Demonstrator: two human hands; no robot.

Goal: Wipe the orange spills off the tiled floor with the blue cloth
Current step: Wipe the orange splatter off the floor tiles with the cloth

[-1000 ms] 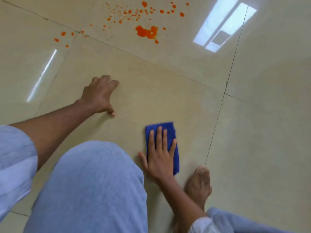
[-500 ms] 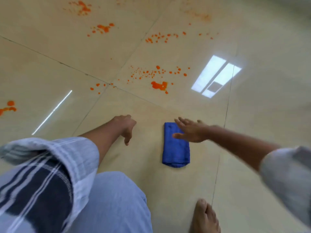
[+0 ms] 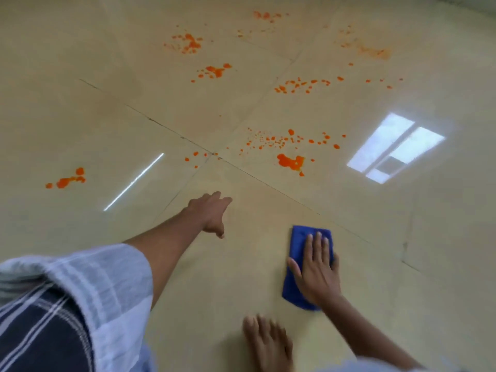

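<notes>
A folded blue cloth lies on the beige tiled floor in front of me. My right hand presses flat on it with straight fingers. My left hand is planted on the floor to the left, fingers spread, arm stretched forward. The nearest orange spill is a blob with a spray of drops, beyond the cloth past a grout line. Further orange patches dot the tiles farther away, and one orange smear sits at the far left.
My bare foot stands on the tile just below the cloth. My striped sleeve and knee fill the lower left. A bright window reflection shines on the tile at the right. Dark grout lines cross near the nearest spill.
My right hand has come back down flat on the cloth after hovering at its far end. The view has tilted up and more spills show. My left hand has reached forward.
</notes>
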